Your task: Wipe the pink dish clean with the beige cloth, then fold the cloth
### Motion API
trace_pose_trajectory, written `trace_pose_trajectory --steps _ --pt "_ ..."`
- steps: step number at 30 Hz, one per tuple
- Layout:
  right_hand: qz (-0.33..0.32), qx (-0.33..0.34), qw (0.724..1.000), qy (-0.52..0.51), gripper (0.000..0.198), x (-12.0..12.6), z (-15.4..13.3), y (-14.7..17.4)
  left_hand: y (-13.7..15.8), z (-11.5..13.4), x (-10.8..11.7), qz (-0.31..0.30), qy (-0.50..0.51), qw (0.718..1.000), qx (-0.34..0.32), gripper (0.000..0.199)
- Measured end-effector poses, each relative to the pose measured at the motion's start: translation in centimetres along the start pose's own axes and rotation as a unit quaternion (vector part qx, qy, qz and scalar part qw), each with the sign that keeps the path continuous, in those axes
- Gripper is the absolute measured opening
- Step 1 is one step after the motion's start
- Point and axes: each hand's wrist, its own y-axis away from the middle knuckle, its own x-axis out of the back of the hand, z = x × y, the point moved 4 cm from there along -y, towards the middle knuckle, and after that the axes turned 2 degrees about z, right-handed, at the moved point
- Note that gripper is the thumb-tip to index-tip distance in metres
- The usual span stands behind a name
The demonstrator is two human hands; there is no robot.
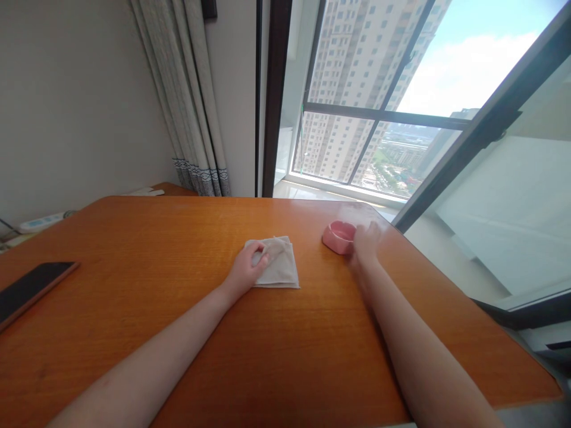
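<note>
A folded white cloth (282, 267) lies flat on the wooden table, in the middle of the view. My left hand (248, 265) is on its left side, thumb and fingers curled together at the cloth. To the right stands a pink, angular ashtray-like dish (338, 238), upright, with a hollow top. My right hand (366, 239) is at the dish's right side and overlaps its edge. Motion smears those fingers, so whether they grip the dish is unclear.
A dark phone (33, 288) lies on the table (147, 249) at the left. Behind the table's far edge are a grey curtain (191, 107) and a tall window (379, 113). A white power strip (42, 222) sits beyond the left edge.
</note>
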Motion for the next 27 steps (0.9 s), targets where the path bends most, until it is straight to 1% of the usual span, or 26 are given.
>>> trace_pose_trajectory --steps 1,2,3,4,5,6,7,8,9,10,11,13,14,16,20,21,23,24,25,26,27 --pt "0.024 0.037 0.999 0.016 0.044 0.0 -1.3 0.7 -0.2 -0.2 0.3 0.033 0.023 0.999 0.016 0.009" --pt "0.044 0.107 0.992 0.045 0.048 -0.1 -3.0 1.9 -0.3 -0.5 0.6 0.065 0.045 0.996 0.031 0.009" --pt "0.037 0.186 0.980 0.062 0.048 -0.6 -4.8 3.4 -0.5 -0.9 0.8 0.096 0.065 0.992 0.047 0.008" --pt "-0.004 0.249 0.967 0.060 0.044 -1.5 -6.3 5.2 -0.6 -1.3 1.1 0.124 0.082 0.987 0.063 0.009" --pt "-0.074 0.298 0.950 0.057 0.040 -2.6 -7.6 7.4 -0.7 -1.6 1.4 0.152 0.098 0.981 0.076 0.010" --pt "-0.163 0.336 0.926 0.062 0.038 -3.8 -8.6 9.7 -0.8 -1.9 1.7 0.180 0.114 0.973 0.086 0.013" --pt "-0.251 0.360 0.896 0.072 0.037 -5.1 -9.2 12.2 -0.8 -2.2 2.0 0.208 0.128 0.965 0.092 0.016" --pt "-0.327 0.366 0.867 0.088 0.038 -6.1 -9.5 14.5 -0.8 -2.4 2.4 0.236 0.140 0.957 0.095 0.020" --pt "-0.388 0.358 0.842 0.112 0.041 -6.9 -9.4 16.5 -0.8 -2.6 2.8 0.264 0.148 0.948 0.097 0.023" --pt "-0.432 0.347 0.820 0.145 0.045 -7.6 -9.2 18.0 -0.7 -2.8 3.2 0.292 0.151 0.939 0.098 0.026" --pt "-0.458 0.340 0.802 0.176 0.047 -8.0 -8.9 19.1 -0.6 -2.9 3.6 0.317 0.149 0.931 0.098 0.029" --pt "-0.480 0.326 0.782 0.227 0.048 -8.5 -8.2 19.6 -0.5 -3.1 4.4 0.362 0.142 0.916 0.098 0.033" --pt "-0.480 0.319 0.779 0.247 0.048 -8.5 -7.9 19.3 -0.5 -3.3 4.8 0.382 0.140 0.908 0.097 0.036" --pt "-0.466 0.301 0.783 0.281 0.049 -8.5 -7.2 17.8 -0.6 -3.7 5.4 0.410 0.131 0.897 0.101 0.041" --pt "-0.404 0.276 0.807 0.332 0.045 -8.2 -6.2 14.6 -0.7 -4.3 6.0 0.436 0.105 0.888 0.102 0.048" --pt "-0.389 0.275 0.811 0.339 0.044 -8.1 -6.0 14.1 -0.7 -4.0 6.0 0.443 0.093 0.888 0.088 0.048" --pt "-0.367 0.278 0.817 0.346 0.042 -7.9 -6.0 13.7 -0.5 -2.9 6.0 0.443 0.050 0.895 0.028 0.047" --pt "-0.360 0.283 0.820 0.344 0.041 -7.9 -6.0 13.7 -0.4 -2.0 5.8 0.429 0.017 0.903 -0.011 0.046" --pt "-0.355 0.290 0.822 0.338 0.040 -7.9 -6.1 13.8 -0.3 -1.2 5.5 0.404 -0.020 0.913 -0.048 0.043" --pt "-0.351 0.297 0.826 0.326 0.038 -7.9 -6.3 13.9 -0.2 -0.4 4.9 0.362 -0.057 0.927 -0.080 0.039" --pt "-0.350 0.302 0.830 0.312 0.038 -8.0 -6.4 14.2 -0.2 0.3 4.2 0.303 -0.095 0.943 -0.105 0.035"
